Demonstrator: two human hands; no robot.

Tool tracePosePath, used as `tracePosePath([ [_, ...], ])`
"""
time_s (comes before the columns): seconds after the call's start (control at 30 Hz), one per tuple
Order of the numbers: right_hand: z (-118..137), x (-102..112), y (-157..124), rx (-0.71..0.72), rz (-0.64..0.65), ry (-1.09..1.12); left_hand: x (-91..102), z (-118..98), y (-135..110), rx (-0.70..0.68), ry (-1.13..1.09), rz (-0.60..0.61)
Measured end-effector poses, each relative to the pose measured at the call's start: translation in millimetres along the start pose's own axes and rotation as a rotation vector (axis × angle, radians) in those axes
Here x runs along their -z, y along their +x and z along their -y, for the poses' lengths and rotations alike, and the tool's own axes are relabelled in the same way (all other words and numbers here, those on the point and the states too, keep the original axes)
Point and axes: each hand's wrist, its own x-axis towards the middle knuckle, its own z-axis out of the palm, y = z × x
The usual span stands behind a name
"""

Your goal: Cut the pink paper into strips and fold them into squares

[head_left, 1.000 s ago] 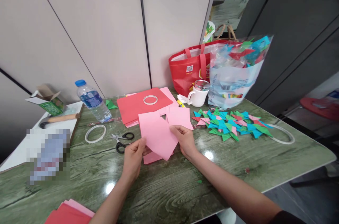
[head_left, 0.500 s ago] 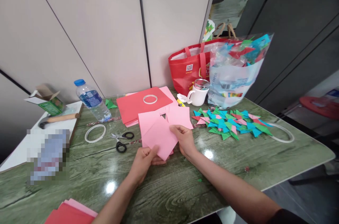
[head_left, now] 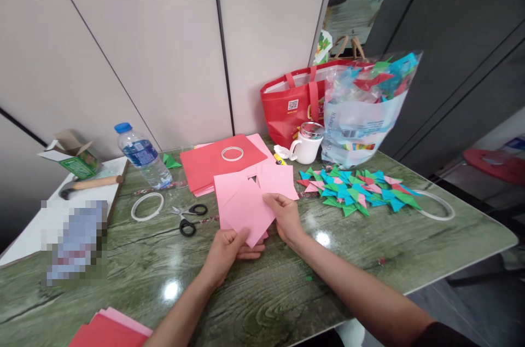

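Head view: pink sheet (head_left: 249,207), diagonal pointing nearward; left fingers (head_left: 241,237), right fingers (head_left: 279,203) pinch it.

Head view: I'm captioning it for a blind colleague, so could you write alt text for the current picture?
A person's left hand and right hand hold a pink sheet over a green table, with red paper beyond. Scissors and a bottle are to the left; a mug and a multicoloured pile of folded paper are to the right.

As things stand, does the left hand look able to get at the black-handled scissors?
Probably yes: the scissors lie uncovered on the table, near the left hand, though its grip on the pink sheet may need to open first.
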Motion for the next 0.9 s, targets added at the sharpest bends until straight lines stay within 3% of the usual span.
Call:
tracePosePath([
  [0.17, 0.7, -0.7, -0.2, -0.004, -0.003, 0.012, -0.2, -1.4, -0.7, 0.001, -0.016, 0.003],
  [0.4, 0.1, -0.2, 1.8, 0.002, -0.039, 0.022, -3.0, 2.6, -1.0, 0.117, 0.046, 0.049],
  [0.9, 0.0, 0.9, 4.1, -0.006, -0.058, 0.075, -1.7, 0.1, -5.0, 0.126, 0.101, 0.168],
])
